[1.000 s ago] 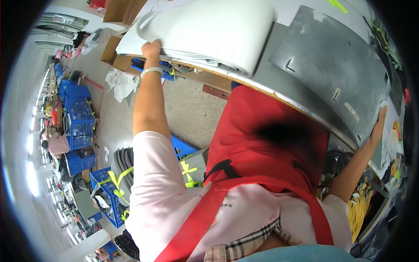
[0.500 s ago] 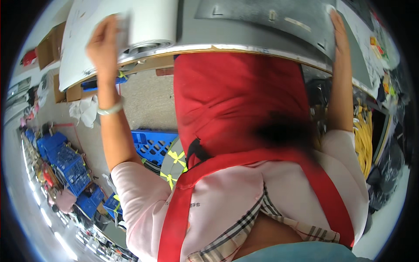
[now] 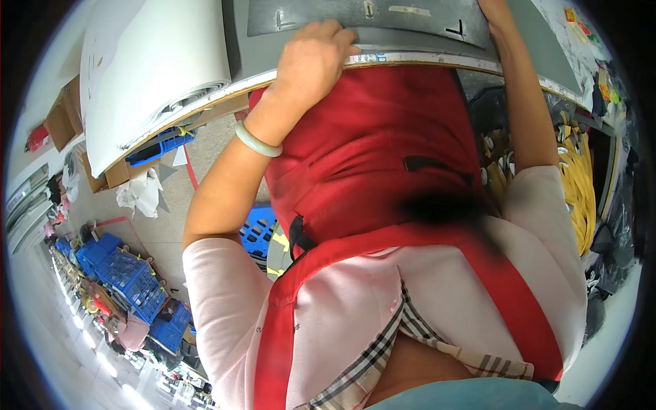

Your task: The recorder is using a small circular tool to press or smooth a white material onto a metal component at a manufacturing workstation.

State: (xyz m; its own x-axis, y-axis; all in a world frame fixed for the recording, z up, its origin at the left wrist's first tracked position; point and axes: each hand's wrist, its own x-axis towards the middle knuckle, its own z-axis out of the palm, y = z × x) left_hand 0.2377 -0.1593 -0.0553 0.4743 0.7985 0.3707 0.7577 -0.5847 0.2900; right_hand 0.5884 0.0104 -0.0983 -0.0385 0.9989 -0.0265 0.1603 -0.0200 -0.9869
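Note:
A dark grey, flat template (image 3: 328,17) with small L-shaped cut-outs and a strip of tape lies on a grey sheet (image 3: 240,51) on the table. At its near edge is my left hand (image 3: 316,60), back of the hand up, its curled fingers closed at that edge. The fingertips are partly hidden under the hand. My right hand (image 3: 497,17) holds the template's right end, with part of the fingers cut off by the top of the picture. A white roll of sheet material (image 3: 157,55) rests to the left of the grey sheet.
The table's front edge (image 3: 239,87) runs close to my red apron (image 3: 369,137). Blue crates (image 3: 123,273) stand on the floor at the left. Below the table are cardboard boxes (image 3: 65,113) on the left and yellow straps (image 3: 575,184) on the right.
My left hand has gone from the white roll rightward to the template's near edge. My right hand stays at the template's right end. The whole view has shifted a little.

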